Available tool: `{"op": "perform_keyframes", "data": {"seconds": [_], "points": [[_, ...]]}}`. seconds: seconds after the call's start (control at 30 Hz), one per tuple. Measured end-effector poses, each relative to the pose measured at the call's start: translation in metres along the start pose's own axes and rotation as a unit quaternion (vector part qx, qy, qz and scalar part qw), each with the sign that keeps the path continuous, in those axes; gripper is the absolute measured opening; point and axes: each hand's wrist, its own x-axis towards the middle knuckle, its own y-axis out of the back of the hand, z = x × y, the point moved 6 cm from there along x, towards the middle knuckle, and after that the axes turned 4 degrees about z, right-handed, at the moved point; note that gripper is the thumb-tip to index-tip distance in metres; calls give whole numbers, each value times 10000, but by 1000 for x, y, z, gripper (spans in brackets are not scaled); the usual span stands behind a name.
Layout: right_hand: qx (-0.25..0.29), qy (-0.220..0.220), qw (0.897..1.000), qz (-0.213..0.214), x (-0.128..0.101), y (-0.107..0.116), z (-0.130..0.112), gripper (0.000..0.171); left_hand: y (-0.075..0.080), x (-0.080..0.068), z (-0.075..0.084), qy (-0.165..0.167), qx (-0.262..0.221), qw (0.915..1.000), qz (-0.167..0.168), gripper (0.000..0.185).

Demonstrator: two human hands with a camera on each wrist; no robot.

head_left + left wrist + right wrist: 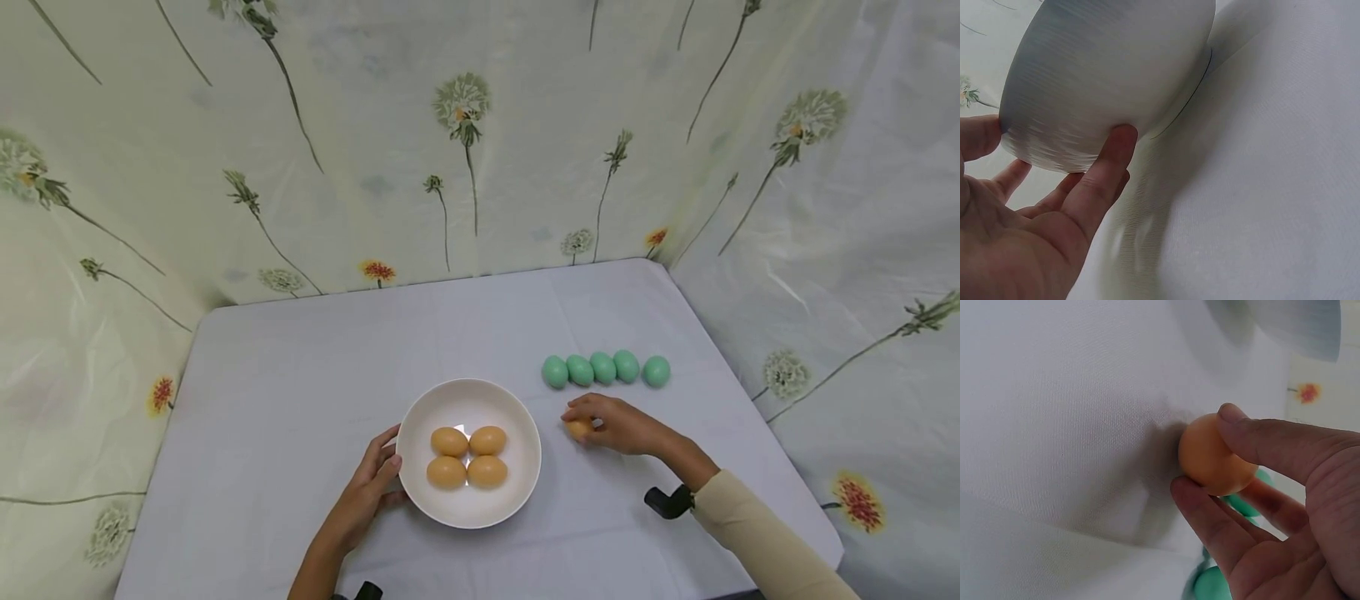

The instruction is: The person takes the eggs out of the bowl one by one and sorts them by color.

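I'm counting five green eggs (603, 367), five orange eggs (488, 440), one bowl (469, 511)
Four orange ones are lying inside; I'm holding the fifth, right.

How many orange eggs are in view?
5. The white bowl holds four: a far-left egg, far-right egg, near-left egg and near-right egg. The right hand pinches a fifth egg, outside the bowl.

Screened booth (885, 208), dandelion-print sheeting (532, 125), cloth-covered table (300, 358)
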Motion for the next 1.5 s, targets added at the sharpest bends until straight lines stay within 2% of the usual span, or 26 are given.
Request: {"op": "perform_keyframes", "data": {"seconds": [0.27, 0.43, 0.67, 0.83, 0.97, 1.1, 1.3, 1.5], "points": [[-320, -5, 9994, -121, 1, -2, -4, 40, 1, 0, -2, 19, -36, 10000, 17, 50], [-483, 52, 9985, -264, 0, 1, -8, 47, 1, 1, -2, -5, -52, 10000, -12, 50], [-469, -126, 9987, -135, -3, 26, -14, 56, 3, 1, 0, 10, -15, 10000, 13, 51], [-316, -300, 9989, -165, 7, 45, -26, 58, 4, 1, 1, 37, -32, 10000, 36, 51], [-159, -76, 9994, -310, 23, 52, -47, 55, 3, 2, 1, 40, -50, 10000, -1, 52], [138, 267, 9979, -568, 45, 50, -77, 52, 3, 2, -1, 28, -63, 10000, -26, 52], [299, 751, 9892, -1219, 77, 29, -115, 52, 1, 2, -1, -48, -88, 9999, -123, 53], [224, 1268, 9790, -1579, 104, 5, -143, 50, 3, 3, -1, -78, -78, 9999, -75, 52]]}}
